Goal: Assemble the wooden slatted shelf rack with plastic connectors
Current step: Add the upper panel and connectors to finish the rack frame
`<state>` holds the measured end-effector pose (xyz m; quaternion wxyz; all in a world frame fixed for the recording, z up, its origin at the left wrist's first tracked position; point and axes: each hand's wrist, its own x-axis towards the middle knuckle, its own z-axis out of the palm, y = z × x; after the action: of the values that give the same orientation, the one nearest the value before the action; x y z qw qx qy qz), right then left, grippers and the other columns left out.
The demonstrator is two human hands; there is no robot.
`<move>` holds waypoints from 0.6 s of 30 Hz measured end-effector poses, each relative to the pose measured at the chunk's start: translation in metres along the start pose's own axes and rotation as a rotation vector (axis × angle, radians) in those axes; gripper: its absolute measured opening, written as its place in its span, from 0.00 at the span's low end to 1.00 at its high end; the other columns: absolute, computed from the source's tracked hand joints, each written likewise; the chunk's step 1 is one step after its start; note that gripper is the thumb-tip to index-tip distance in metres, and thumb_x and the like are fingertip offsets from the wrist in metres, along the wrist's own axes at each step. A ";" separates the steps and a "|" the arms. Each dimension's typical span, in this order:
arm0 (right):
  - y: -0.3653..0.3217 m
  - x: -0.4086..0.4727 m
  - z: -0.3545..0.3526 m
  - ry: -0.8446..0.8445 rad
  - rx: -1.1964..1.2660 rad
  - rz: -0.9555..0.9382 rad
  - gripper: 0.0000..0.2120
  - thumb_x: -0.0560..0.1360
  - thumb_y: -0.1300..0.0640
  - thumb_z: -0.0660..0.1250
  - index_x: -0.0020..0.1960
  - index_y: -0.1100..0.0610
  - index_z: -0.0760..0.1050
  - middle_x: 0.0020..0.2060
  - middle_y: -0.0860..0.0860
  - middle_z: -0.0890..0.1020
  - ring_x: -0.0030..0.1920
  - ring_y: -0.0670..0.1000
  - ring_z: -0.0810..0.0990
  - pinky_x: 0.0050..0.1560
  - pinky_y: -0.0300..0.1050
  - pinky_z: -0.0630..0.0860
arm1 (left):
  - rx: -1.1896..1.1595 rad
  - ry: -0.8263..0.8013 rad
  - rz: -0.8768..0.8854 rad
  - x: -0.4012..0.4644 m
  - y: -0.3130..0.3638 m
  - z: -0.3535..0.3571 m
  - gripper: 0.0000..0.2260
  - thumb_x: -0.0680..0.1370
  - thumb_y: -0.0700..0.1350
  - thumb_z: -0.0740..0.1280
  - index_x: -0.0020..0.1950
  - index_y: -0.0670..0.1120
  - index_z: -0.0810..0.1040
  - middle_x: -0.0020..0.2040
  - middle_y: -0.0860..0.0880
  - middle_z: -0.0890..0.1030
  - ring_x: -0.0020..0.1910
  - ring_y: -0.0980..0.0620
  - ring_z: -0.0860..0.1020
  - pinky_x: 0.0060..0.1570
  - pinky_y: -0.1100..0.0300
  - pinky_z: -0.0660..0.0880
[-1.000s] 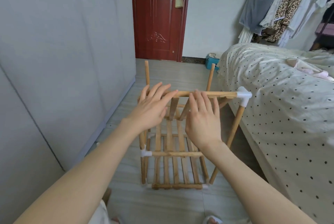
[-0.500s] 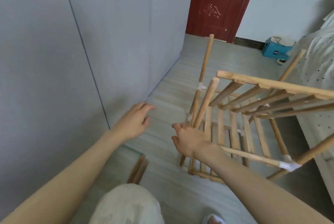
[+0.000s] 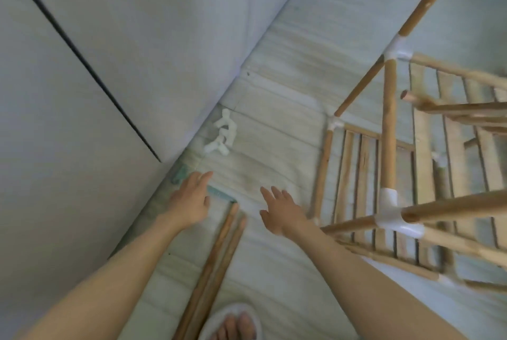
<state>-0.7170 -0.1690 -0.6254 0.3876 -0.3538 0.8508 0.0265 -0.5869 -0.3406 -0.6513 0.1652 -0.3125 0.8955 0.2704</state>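
Left hand point(image 3: 192, 199) fingers spread, empty, right hand point(image 3: 282, 210) likewise, above dowels point(image 3: 216, 257)

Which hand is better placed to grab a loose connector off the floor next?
Left. The left hand is open and nearer the white connectors by the wall; the right hand sits toward the rack.

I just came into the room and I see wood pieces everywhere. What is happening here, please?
A person is building a wooden slatted rack, which stands partly assembled on the right. Both hands are empty and open: the left hand and right hand reach down toward the floor, where two loose wooden rods lie. A small pile of white plastic connectors sits by the wall.
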 end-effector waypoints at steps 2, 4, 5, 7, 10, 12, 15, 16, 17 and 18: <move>0.008 0.013 0.013 -0.005 -0.047 -0.003 0.28 0.82 0.51 0.52 0.77 0.48 0.41 0.76 0.50 0.40 0.76 0.56 0.39 0.72 0.61 0.50 | -0.016 0.042 -0.016 0.017 -0.003 0.007 0.29 0.79 0.40 0.58 0.77 0.47 0.50 0.76 0.42 0.51 0.74 0.41 0.56 0.69 0.48 0.61; 0.014 0.022 0.020 -0.015 -0.055 -0.008 0.29 0.81 0.49 0.53 0.77 0.47 0.42 0.76 0.50 0.38 0.76 0.56 0.38 0.73 0.60 0.49 | -0.044 0.145 -0.012 0.039 0.000 0.005 0.29 0.78 0.38 0.59 0.77 0.45 0.51 0.76 0.40 0.52 0.73 0.39 0.56 0.70 0.48 0.59; 0.017 0.024 0.024 -0.028 -0.059 -0.010 0.30 0.81 0.48 0.54 0.77 0.48 0.42 0.76 0.50 0.37 0.76 0.56 0.37 0.73 0.59 0.50 | -0.029 0.219 -0.005 0.050 0.002 0.001 0.29 0.78 0.38 0.59 0.77 0.45 0.53 0.75 0.40 0.54 0.72 0.39 0.58 0.69 0.48 0.60; 0.022 0.025 0.032 -0.055 -0.065 -0.017 0.32 0.79 0.47 0.56 0.77 0.48 0.42 0.75 0.50 0.35 0.75 0.56 0.35 0.73 0.59 0.49 | 0.050 0.347 0.022 0.072 0.007 -0.008 0.28 0.77 0.39 0.61 0.76 0.44 0.55 0.74 0.41 0.58 0.70 0.39 0.62 0.67 0.48 0.62; 0.026 0.021 0.038 -0.065 -0.063 -0.023 0.34 0.79 0.45 0.57 0.77 0.47 0.41 0.75 0.49 0.33 0.74 0.56 0.33 0.73 0.59 0.45 | 0.004 0.296 0.031 0.093 0.014 -0.012 0.27 0.78 0.39 0.62 0.75 0.43 0.58 0.71 0.40 0.64 0.69 0.39 0.64 0.65 0.47 0.64; 0.025 0.019 0.036 -0.068 -0.049 -0.025 0.33 0.79 0.45 0.56 0.77 0.47 0.41 0.75 0.49 0.33 0.74 0.55 0.33 0.73 0.58 0.44 | -0.069 0.271 0.025 0.091 0.020 -0.006 0.24 0.77 0.38 0.62 0.73 0.43 0.62 0.65 0.37 0.69 0.64 0.38 0.68 0.60 0.46 0.68; 0.023 0.017 0.031 -0.086 -0.020 -0.021 0.31 0.80 0.45 0.55 0.77 0.47 0.43 0.75 0.49 0.35 0.75 0.55 0.34 0.74 0.57 0.45 | -0.106 0.328 0.046 0.069 0.022 0.010 0.19 0.77 0.37 0.63 0.68 0.42 0.68 0.57 0.37 0.74 0.57 0.39 0.71 0.51 0.46 0.72; 0.022 0.015 0.030 -0.100 0.000 -0.018 0.30 0.80 0.46 0.54 0.77 0.48 0.44 0.76 0.49 0.36 0.75 0.55 0.35 0.74 0.55 0.46 | -0.139 0.320 0.061 0.060 0.022 0.015 0.18 0.77 0.37 0.63 0.67 0.41 0.68 0.56 0.38 0.74 0.57 0.39 0.72 0.50 0.46 0.72; 0.021 0.012 0.029 -0.114 0.035 -0.011 0.29 0.81 0.46 0.54 0.77 0.49 0.45 0.76 0.49 0.38 0.76 0.54 0.37 0.74 0.53 0.47 | -0.177 0.308 0.072 0.052 0.023 0.018 0.18 0.77 0.36 0.63 0.67 0.41 0.68 0.56 0.38 0.74 0.56 0.39 0.73 0.51 0.46 0.73; 0.020 0.008 0.027 -0.122 0.090 0.007 0.29 0.81 0.47 0.54 0.77 0.50 0.46 0.76 0.49 0.40 0.76 0.53 0.40 0.74 0.50 0.48 | -0.217 0.295 0.082 0.045 0.024 0.020 0.18 0.77 0.36 0.64 0.67 0.40 0.69 0.57 0.37 0.75 0.57 0.39 0.73 0.52 0.46 0.73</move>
<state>-0.7156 -0.1502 -0.6546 0.4541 -0.3308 0.8272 0.0108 -0.6331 -0.3341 -0.6793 -0.0137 -0.3278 0.8876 0.3233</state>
